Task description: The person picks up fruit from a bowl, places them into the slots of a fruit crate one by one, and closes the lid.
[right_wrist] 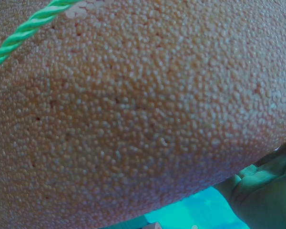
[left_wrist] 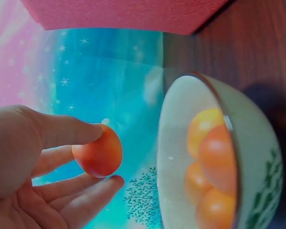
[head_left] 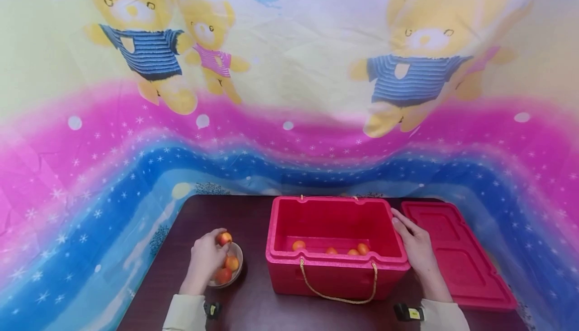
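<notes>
In the head view, my left hand (head_left: pixel 209 255) is above a small bowl (head_left: pixel 241 265) on the left. Its thumb and fingers pinch a small smooth orange-red fruit (left_wrist: pixel 99 151), held beside the bowl's mouth in the left wrist view. Several similar fruits (left_wrist: pixel 217 210) lie inside the bowl, whose outside carries a green pattern. On the right, my right hand (head_left: pixel 417 248) holds the right rim of an uncovered red foam box (head_left: pixel 334 276). Several orange fruits (head_left: pixel 299 245) rest on the box's floor. The right wrist view is mostly filled by the box's grainy wall (right_wrist: pixel 133 119).
The box's red lid (head_left: pixel 466 265) lies flat to the right, beyond my right hand. A rope handle (head_left: pixel 336 300) hangs along the box's front. Dark wooden tabletop (head_left: pixel 253 220) lies between bowl and box. A printed bear curtain (head_left: pixel 289 70) surrounds the table.
</notes>
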Motion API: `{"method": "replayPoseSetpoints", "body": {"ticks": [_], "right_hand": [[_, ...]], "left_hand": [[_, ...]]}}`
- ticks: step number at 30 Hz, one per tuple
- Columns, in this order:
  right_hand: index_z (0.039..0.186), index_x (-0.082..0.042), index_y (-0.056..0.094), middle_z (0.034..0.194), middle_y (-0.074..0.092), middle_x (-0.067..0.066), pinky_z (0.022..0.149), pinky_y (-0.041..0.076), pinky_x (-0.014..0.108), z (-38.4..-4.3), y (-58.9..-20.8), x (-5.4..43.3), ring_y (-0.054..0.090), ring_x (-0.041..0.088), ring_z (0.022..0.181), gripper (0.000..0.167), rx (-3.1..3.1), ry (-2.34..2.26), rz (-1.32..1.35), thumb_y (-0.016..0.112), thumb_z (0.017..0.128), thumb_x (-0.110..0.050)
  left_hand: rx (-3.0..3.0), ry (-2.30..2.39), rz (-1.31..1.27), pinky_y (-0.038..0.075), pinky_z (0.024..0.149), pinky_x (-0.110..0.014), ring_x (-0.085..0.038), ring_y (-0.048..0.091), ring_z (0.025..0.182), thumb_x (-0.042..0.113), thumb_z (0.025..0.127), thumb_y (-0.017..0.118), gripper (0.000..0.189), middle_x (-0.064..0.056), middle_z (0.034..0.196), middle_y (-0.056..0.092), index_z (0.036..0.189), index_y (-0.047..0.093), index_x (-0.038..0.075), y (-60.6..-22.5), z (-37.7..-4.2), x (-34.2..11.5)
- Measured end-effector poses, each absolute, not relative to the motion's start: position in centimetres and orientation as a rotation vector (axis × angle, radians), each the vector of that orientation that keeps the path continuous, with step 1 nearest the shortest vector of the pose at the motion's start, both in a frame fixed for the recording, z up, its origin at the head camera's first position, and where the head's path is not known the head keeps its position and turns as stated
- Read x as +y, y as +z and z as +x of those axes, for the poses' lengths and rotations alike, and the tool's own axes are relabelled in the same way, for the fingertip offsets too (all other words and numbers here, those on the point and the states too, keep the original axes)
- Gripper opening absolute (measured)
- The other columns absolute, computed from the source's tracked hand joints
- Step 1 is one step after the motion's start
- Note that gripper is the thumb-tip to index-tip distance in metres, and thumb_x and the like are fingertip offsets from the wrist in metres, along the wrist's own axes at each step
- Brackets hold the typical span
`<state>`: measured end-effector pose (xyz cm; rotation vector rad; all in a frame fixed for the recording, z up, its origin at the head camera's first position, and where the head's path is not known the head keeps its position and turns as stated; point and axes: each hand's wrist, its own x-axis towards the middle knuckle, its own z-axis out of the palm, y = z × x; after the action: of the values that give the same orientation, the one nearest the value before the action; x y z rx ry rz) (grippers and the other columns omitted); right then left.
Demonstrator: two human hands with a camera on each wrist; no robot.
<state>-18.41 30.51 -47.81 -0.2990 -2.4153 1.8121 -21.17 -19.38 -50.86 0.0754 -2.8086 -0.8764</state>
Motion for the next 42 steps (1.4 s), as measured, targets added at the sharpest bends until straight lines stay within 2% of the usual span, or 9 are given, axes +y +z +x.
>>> {"method": "replayPoseSetpoints", "body": {"ticks": [10,26,31,42], "right_hand": [[0.157,-0.026,0.038,0.153,0.045,0.019,0.081,0.057,0.022,-18.4,-47.7,30.5,0.057,-0.013,0.097,0.067,-2.425,1.8,-0.292,0.052,0.099,-0.057],[0.158,-0.028,0.037,0.156,0.043,0.017,0.083,0.057,0.021,-18.4,-47.4,30.4,0.056,-0.006,0.106,0.067,-2.439,1.815,-0.307,0.051,0.099,-0.057],[0.157,-0.029,0.038,0.154,0.045,0.017,0.082,0.058,0.023,-18.5,-47.5,30.4,0.057,-0.009,0.101,0.067,-2.429,1.816,-0.312,0.053,0.099,-0.058],[0.157,-0.025,0.039,0.153,0.045,0.019,0.081,0.057,0.022,-18.4,-47.8,30.5,0.058,-0.012,0.097,0.068,-2.409,1.817,-0.298,0.052,0.099,-0.058]], "left_hand": [[-2.734,-0.907,-0.003,0.054,0.09,-0.055,-0.034,0.069,0.098,0.005,0.085,0.078,0.038,-0.017,0.111,0.073,0.122,0.07,0.003,-49.4,-21.7,-19.5],[-2.651,-0.881,-0.1,0.058,0.085,-0.049,-0.031,0.073,0.092,0.009,0.084,0.08,0.04,-0.017,0.116,0.071,0.123,0.07,0.005,-46.6,-23.3,-18.8],[-2.627,-0.915,-0.146,0.061,0.08,-0.045,-0.029,0.074,0.088,0.007,0.084,0.08,0.038,-0.017,0.115,0.072,0.121,0.07,0.005,-46.2,-23.6,-18.4],[-2.616,-0.917,-0.209,0.06,0.082,-0.046,-0.028,0.073,0.089,0.009,0.084,0.081,0.041,-0.013,0.117,0.071,0.124,0.07,0.009,-44.9,-24.1,-17.7]]}}
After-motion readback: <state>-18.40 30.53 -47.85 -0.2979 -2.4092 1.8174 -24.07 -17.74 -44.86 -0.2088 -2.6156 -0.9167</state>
